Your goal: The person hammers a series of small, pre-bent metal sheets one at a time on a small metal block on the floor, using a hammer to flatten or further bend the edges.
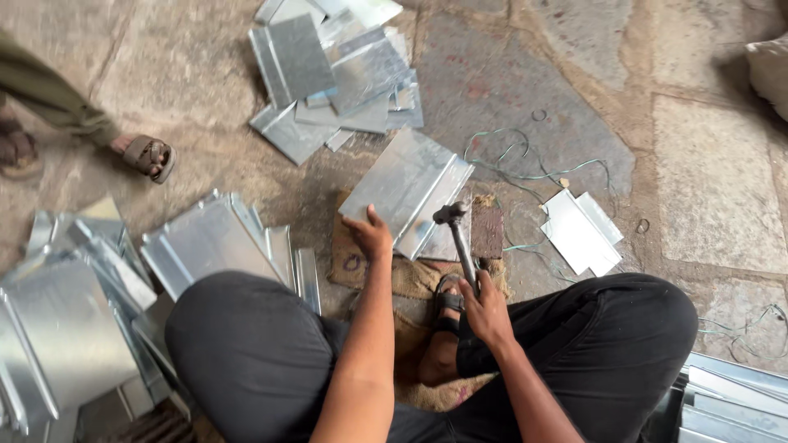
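L hand (371,235) presses fingers down on near edge of folded sheet-metal piece (408,190), lying on burlap sack (353,261) on the stone floor (706,189). R hand (486,310) fist-closed round hammer (460,242) handle, head just above the piece's right edge.

A worn floor of large grey-brown stone slabs (714,189) carries everything. Ahead of the hands lies a loose heap of flat, shiny sheet-metal pieces (336,74). Left of the left hand sits a second pile of folded metal sheets (98,312). Under the hands a brown burlap sack (410,279) is spread, and right of the right hand lie thin green wire (533,172) and two small metal plates (579,230).
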